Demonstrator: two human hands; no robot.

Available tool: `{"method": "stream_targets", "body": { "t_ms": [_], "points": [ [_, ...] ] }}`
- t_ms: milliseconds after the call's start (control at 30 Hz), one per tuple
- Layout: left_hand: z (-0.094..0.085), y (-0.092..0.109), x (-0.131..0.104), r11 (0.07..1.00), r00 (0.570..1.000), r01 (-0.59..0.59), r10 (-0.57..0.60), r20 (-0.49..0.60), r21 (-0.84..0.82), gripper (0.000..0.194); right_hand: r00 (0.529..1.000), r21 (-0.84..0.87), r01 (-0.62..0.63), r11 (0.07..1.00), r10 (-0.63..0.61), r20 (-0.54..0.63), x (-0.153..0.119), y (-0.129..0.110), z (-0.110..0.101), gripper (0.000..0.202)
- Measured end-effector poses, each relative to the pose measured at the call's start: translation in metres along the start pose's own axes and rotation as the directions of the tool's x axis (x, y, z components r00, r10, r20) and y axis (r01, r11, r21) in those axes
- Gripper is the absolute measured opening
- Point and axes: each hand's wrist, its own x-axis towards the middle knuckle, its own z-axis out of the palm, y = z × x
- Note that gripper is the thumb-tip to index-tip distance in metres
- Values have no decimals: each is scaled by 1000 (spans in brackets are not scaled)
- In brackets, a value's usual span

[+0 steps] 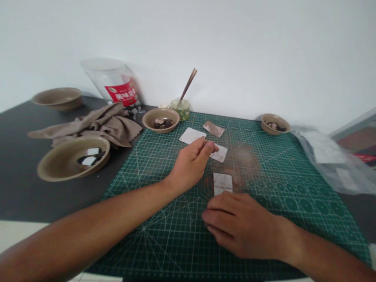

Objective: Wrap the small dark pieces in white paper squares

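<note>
On the green cutting mat (pixel 164 168), my left hand (pixel 192 160) reaches out with its fingers closed in a pinch; whatever it holds is too small to make out. Its fingertips are beside a stained white card (pixel 219 153). Nearer the front edge, my right hand (pixel 237 223) has curled fingers at the lower end of another stained card (pixel 222 182), which has a dark line across it. The fingertips of that hand are hidden. A plain white sheet (pixel 191 135) and a brownish piece (pixel 214 129) lie behind my left hand. Brown smudges mark the mat around the cards.
Bowls with dark pieces stand at the back (pixel 161 120), right (pixel 275 123) and left (pixel 74 158). Also at left are another bowl (pixel 58 98), a brown cloth (pixel 100 127) and a clear jar (pixel 113 82). A green cup (pixel 180 109) holds sticks. Plastic bags (pixel 337 156) lie right.
</note>
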Motion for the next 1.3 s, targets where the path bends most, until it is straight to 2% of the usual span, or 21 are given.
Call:
{"method": "stream_targets", "body": {
  "t_ms": [67, 100, 167, 200, 233, 267, 333, 400, 467, 533, 667, 833, 1100, 1200, 1300],
  "points": [
    [0, -1, -1, 1000, 1000, -13, 13, 17, 7, 29, 1000, 16, -7, 1000, 6, 24, 1, 1, 0, 12],
    [0, -1, -1, 1000, 999, -21, 20, 31, 7, 29, 1000, 62, -14, 998, 15, -10, 2, 2, -1, 12],
    [-1, 0, -3, 999, 997, -42, 42, 67, -5, 30, 985, 241, -39, 970, 78, -152, 3, 6, -6, 16],
    [-2, 1, -5, 998, 994, -59, 60, 89, -18, 30, 966, 367, -60, 928, 147, -214, 3, 9, -9, 18],
    [-4, 3, -6, 996, 990, -82, 85, 114, -33, 30, 938, 514, -86, 854, 242, -246, 3, 12, -11, 19],
    [-5, 4, -8, 993, 983, -111, 116, 140, -47, 31, 907, 663, -101, 741, 343, -245, 3, 15, -14, 19],
    [-8, 8, -11, 979, 960, -192, 202, 195, -69, 31, 839, 897, -85, 434, 517, -171, 2, 21, -18, 17],
    [-10, 12, -13, 951, 917, -299, 310, 251, -82, 27, 792, 988, -26, 153, 606, -73, 3, 25, -20, 23],
    [-11, 15, -15, 913, 871, -399, 406, 278, -84, 29, 769, 1000, -7, 5, 639, 2, 4, 25, -20, 28],
    [-10, 16, -16, 884, 842, -461, 462, 279, -73, 30, 761, 998, -19, -68, 646, 58, 5, 24, -19, 29],
    [-9, 16, -17, 875, 840, -482, 475, 262, -43, 26, 765, 988, -16, -154, 634, 112, 7, 23, -18, 30],
    [-7, 17, -16, 876, 840, -481, 476, 261, -49, 25, 764, 980, -11, -198, 630, 136, 9, 23, -17, 31],
    [-6, 21, -17, 884, 862, -466, 444, 244, 41, 19, 771, 989, -13, -144, 628, 102, 8, 24, -14, 25],
    [-6, 20, -16, 871, 857, -485, 456, 238, 78, 20, 785, 993, -20, -119, 613, 90, 7, 25, -12, 25],
    [-6, 19, -15, 861, 850, -500, 467, 243, 94, 21, 778, 997, -35, -72, 624, 72, 6, 26, -11, 25]
  ]
}}
